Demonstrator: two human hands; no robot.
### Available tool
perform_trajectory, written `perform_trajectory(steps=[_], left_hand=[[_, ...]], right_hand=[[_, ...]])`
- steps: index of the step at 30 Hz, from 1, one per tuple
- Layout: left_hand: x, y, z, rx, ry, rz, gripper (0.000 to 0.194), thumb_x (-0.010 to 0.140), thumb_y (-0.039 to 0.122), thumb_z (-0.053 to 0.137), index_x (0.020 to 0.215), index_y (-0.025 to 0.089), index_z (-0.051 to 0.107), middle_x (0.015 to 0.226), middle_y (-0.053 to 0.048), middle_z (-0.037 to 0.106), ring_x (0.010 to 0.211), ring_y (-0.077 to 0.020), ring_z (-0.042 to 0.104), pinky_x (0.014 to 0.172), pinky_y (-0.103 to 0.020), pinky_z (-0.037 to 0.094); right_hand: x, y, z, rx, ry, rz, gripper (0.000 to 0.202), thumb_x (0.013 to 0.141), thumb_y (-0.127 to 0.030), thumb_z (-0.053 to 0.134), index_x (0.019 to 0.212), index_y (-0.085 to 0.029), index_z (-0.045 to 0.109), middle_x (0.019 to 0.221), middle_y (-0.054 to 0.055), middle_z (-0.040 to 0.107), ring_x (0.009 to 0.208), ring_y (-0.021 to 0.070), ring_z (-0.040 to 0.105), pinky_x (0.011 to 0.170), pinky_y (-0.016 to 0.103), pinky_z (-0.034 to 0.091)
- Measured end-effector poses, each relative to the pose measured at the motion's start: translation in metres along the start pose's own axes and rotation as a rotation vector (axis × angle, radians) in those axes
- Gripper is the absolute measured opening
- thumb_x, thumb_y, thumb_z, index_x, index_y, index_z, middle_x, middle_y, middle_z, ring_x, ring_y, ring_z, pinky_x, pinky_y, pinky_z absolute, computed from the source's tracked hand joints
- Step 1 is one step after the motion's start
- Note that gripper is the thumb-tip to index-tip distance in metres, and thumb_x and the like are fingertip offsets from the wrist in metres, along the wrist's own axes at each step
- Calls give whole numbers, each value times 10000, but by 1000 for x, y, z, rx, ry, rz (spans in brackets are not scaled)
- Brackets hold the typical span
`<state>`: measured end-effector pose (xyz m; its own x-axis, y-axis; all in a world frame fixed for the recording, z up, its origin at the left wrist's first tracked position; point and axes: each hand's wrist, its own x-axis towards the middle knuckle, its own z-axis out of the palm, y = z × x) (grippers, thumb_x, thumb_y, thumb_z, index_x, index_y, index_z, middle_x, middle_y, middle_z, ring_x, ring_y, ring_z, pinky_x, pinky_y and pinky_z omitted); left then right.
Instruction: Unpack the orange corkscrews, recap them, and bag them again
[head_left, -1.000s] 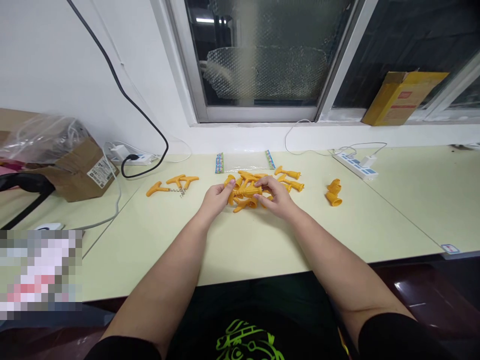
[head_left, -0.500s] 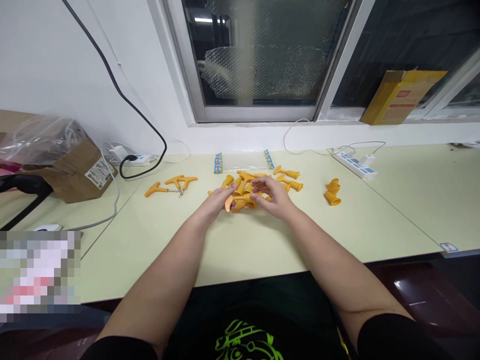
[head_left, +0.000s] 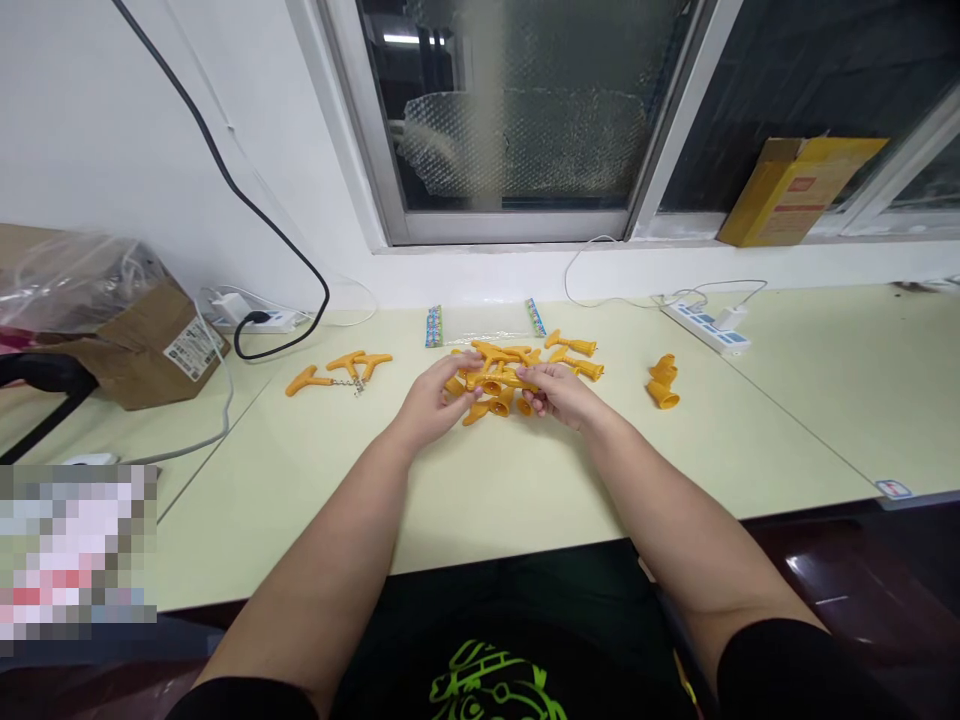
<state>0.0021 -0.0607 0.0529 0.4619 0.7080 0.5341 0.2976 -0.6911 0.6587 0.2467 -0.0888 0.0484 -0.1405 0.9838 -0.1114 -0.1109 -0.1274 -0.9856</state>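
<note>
A yellow corkscrew piece (head_left: 499,379) is held level between my two hands, over a pile of similar yellow parts (head_left: 499,404). My left hand (head_left: 435,402) grips its left end, fingers curved round it. At the other end, my right hand (head_left: 561,393) pinches it between thumb and fingers. Several T-shaped handles and hollow sleeves make up the pile. To the left lie three yellow corkscrews (head_left: 346,367) with bare metal spirals. Yellow sleeve pieces (head_left: 663,382) stand apart on the right.
Behind the pile lies a clear plastic bag (head_left: 486,323) with patterned ends. A power strip (head_left: 705,327) is at the back right, another (head_left: 279,321) at the back left. A cardboard box (head_left: 161,345) and black cable (head_left: 217,150) are on the left.
My left hand has shifted its hold from a handle end lower down to the piece's left end. My right hand's fingers, earlier spread, have closed on the right end.
</note>
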Motion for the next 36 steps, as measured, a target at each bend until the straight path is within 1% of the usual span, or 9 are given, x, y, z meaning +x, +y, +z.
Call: perform_trajectory(steps=[2,5,9,13,16,22,27,31,36], left_hand=[[-1,3,2,-32,-21,-27,284,885,398,718,1111,228,734,1220,-89,746,1246,-285,663,1104,-426,499],[0,5,4,-165,44,-181,334,863,511,748,979,199,726,906,-65,768,865,-223,742,788,-322,582],[4,6,7,-459,155,-427,459,864,557,737,1141,225,585,577,52,619,456,-122,569,466,-208,423],[8,5,8,-674,202,-655,348,850,441,733,1080,241,565,631,60,612,421,-88,523,384,-152,284],[9,4,6,-734,187,-700,241,855,375,685,1005,193,636,644,23,620,478,-106,581,410,-169,375],[10,2,0,-768,120,-733,359,882,321,601,1172,126,678,799,-92,741,685,-214,748,699,-352,621],[8,0,2,-759,116,-663,491,841,413,768,1241,156,646,971,-91,752,752,-212,756,798,-408,638],[5,-4,5,-707,129,-480,647,735,376,902,1288,192,621,1137,-98,745,869,-198,750,884,-390,619],[4,-8,2,-679,113,-322,586,767,370,887,1271,210,635,1215,-108,732,1129,-234,709,1024,-386,559]], right_hand=[[1,2,-2,-39,-16,-53,520,713,-649,842,751,-209,567,561,-36,557,444,96,462,413,229,354],[0,6,-3,-162,-70,-189,477,762,-639,816,860,-217,616,586,-57,527,481,110,456,461,244,362],[-1,11,-2,-384,-85,-497,370,847,-528,787,1015,-237,632,795,-12,619,646,156,553,599,290,464],[1,15,-1,-510,-71,-761,267,920,-430,727,1073,-230,638,1099,76,679,947,227,648,826,374,543],[3,16,-2,-567,-48,-804,242,938,-410,703,1097,-235,649,1092,84,681,995,247,658,833,387,561],[5,17,-6,-539,65,-763,281,939,-430,690,1138,-238,642,1100,90,684,963,250,673,815,393,578],[6,16,-6,-684,108,-851,217,926,-362,691,1102,-237,677,1056,86,688,944,252,642,810,397,556],[4,17,-3,-574,94,-687,296,891,-404,736,1118,-221,685,913,51,672,749,202,602,696,355,541],[1,17,1,-493,75,-562,346,847,-473,782,1050,-213,676,865,29,674,685,172,573,643,324,506]])
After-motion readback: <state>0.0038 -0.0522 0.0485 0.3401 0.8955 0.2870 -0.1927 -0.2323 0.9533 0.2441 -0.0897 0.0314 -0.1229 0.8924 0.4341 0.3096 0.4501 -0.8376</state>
